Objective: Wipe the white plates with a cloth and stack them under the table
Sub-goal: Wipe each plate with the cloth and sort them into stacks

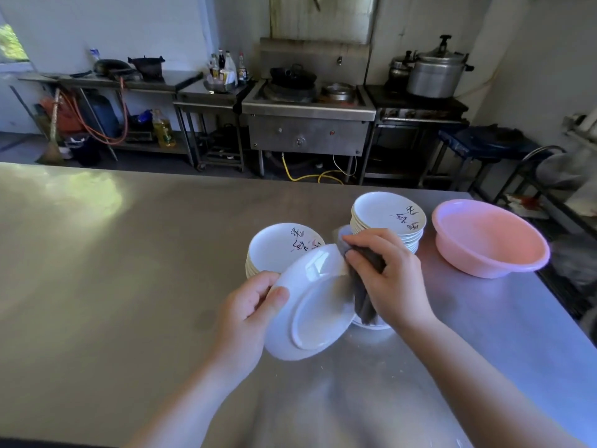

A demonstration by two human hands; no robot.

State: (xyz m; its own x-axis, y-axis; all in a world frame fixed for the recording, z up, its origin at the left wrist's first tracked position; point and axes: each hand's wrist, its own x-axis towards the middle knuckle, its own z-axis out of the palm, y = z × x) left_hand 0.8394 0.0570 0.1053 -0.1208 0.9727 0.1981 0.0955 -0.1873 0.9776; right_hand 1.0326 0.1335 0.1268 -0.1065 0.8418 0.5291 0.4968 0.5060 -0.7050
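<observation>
My left hand (250, 315) grips the left rim of a white plate (310, 305), held tilted with its underside toward me above the steel table (129, 270). My right hand (387, 273) holds a grey cloth (363, 286) and presses it against the plate's right edge. Part of the cloth hangs down and looks blurred. Behind the held plate stands a stack of white plates (281, 247) with painted marks. A taller stack of the same plates (387, 218) stands further right. Something white (371, 324) lies on the table under the cloth, mostly hidden.
A pink plastic basin (487, 237) sits on the table's right end, close to the taller stack. Beyond the table's far edge are a steel stove (307, 124), shelves with bottles and big pots. A rack stands off the right edge.
</observation>
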